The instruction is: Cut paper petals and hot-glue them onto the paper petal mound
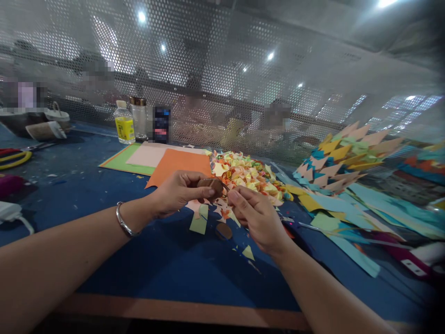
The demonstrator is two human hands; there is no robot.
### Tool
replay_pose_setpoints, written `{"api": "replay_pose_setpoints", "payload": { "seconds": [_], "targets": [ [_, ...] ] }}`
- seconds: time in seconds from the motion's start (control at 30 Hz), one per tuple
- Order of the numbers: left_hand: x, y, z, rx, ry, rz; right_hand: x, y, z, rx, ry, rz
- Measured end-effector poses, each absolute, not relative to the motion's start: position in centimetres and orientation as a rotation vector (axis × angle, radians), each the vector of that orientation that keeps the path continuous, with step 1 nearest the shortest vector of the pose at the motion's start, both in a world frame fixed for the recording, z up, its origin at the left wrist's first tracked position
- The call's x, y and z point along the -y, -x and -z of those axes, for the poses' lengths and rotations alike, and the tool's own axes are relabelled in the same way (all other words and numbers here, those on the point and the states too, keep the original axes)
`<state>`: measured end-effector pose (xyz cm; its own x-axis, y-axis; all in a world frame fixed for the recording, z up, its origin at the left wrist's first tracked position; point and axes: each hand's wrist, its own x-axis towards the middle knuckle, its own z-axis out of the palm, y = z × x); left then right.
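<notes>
My left hand (177, 192), with a silver bangle at the wrist, pinches a small brown folded piece (216, 186) that looks like paper or card. The fingers of my right hand (259, 215) are closed at a thin dark strip on the right side of that piece; whether the strip is part of it I cannot tell. Both hands are raised over the blue table, close together. Below them lie a brown oval piece (224, 231) and a pale green paper strip (199, 220). Right behind the hands is a heap of small folded paper pieces (248, 171) in yellow, peach and orange.
Orange paper (181, 164) and other coloured sheets lie behind my left hand. A yellow-labelled bottle (124, 123) and a clear jar (139, 118) stand at the back. Rightward are a spiky folded-paper construction (333, 162) and a purple power strip (399, 255). Yellow-handled scissors (17, 160) lie left.
</notes>
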<state>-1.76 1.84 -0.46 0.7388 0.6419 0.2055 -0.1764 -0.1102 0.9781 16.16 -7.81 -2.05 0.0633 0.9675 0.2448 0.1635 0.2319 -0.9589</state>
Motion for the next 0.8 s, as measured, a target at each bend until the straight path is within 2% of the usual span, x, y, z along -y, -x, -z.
{"api": "replay_pose_setpoints", "payload": {
  "seconds": [0.47, 0.8],
  "targets": [
    [-1.86, 1.67, 0.28, -0.327, -1.522, -0.736, 7.80, -16.56, 1.83, 1.411, 1.225, -0.812],
    [-2.60, 2.43, -0.21, -0.276, -1.540, -0.575, 7.63, -16.91, 2.02, 1.457, 1.251, -0.829]
  ]
}}
